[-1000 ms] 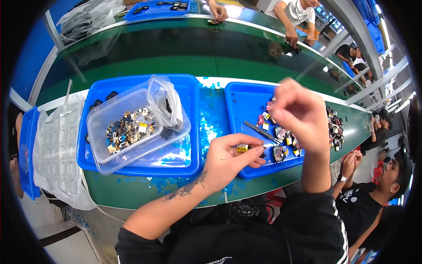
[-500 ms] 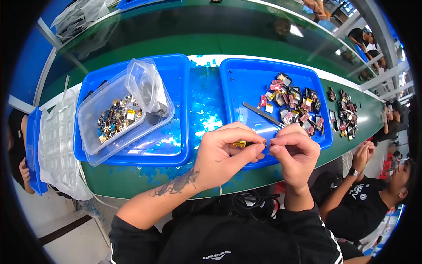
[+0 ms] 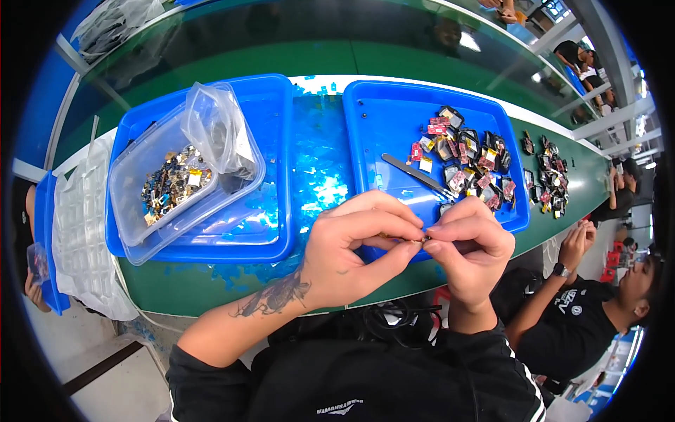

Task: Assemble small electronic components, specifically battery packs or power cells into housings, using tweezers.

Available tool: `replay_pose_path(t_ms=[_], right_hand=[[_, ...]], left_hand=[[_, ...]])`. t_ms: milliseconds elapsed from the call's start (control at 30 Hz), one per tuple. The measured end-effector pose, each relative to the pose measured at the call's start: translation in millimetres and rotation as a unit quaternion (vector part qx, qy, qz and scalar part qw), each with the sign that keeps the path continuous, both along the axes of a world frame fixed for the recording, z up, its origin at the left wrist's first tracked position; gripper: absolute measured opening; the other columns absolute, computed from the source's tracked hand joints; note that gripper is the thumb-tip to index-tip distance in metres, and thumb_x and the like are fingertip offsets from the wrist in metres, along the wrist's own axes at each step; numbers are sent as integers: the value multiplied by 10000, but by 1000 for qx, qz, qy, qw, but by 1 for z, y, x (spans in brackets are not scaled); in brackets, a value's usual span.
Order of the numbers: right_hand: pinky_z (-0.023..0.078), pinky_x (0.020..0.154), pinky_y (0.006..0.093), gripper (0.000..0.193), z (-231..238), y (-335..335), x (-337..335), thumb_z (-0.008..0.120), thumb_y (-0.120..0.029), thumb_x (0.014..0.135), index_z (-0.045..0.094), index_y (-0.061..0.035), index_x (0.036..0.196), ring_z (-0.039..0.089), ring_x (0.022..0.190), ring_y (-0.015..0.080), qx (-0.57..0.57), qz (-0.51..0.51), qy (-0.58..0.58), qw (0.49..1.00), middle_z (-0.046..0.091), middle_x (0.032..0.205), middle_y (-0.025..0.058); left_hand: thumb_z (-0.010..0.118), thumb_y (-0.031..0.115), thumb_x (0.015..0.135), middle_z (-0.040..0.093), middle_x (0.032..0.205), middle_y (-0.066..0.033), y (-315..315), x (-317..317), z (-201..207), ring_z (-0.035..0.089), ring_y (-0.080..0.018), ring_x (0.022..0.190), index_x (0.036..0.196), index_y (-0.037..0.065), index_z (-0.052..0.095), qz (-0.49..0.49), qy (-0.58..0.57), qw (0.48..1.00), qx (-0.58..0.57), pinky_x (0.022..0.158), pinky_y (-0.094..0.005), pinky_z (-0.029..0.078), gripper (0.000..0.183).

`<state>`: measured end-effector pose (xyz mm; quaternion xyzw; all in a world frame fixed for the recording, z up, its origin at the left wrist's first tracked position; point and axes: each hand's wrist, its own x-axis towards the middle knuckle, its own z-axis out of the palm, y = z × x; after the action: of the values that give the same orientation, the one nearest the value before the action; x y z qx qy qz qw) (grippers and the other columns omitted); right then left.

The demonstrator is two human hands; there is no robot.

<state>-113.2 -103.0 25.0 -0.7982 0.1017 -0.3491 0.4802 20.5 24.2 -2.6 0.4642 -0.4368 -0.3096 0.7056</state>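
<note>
My left hand and my right hand meet in front of the right blue tray, each in a pinch. Between their fingertips shows a tiny dark part, too small to name. The fingers cover most of it. Beyond my hands, a pair of tweezers lies in the tray with its tips toward a pile of small electronic pieces, with red circuit boards, black frames and yellow-taped cells. The tip end of the tweezers lies close to the pile.
At left, a second blue tray holds a clear plastic box of small mixed parts and a clear bag. More electronic pieces lie on the green table right of the trays. A co-worker sits at my right.
My fingertips have come together; a small gap lay between them before. The yellow piece seen under my left fingers is now out of sight. The whole view has shifted slightly.
</note>
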Motion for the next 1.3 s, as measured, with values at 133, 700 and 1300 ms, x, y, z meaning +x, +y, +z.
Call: replay_pose_path(t_ms=[133,700,1300], right_hand=[[451,565,253,210,5,3,-2,802,59,637,723,-6,821,602,661,151,-60,-6,5,998,643,760,85],[462,561,244,250,-1,15,-6,799,74,641,712,-5,862,613,668,161,-161,-58,11,985,642,785,101],[468,582,257,200,-18,28,1,725,96,665,655,13,834,593,659,189,-157,-137,-19,978,621,799,106]], left_hand=[[694,-41,776,652,977,-101,1,3,0,689,-161,815,897,-1,699,46,-113,992,-25,680,-248,576,127],[723,-63,711,662,943,-108,1,-3,-8,677,-180,812,916,33,718,142,-229,963,-28,659,-274,559,226],[779,-32,672,668,952,-81,2,-7,-9,681,-202,786,961,25,699,232,-395,886,-64,630,-283,564,305]])
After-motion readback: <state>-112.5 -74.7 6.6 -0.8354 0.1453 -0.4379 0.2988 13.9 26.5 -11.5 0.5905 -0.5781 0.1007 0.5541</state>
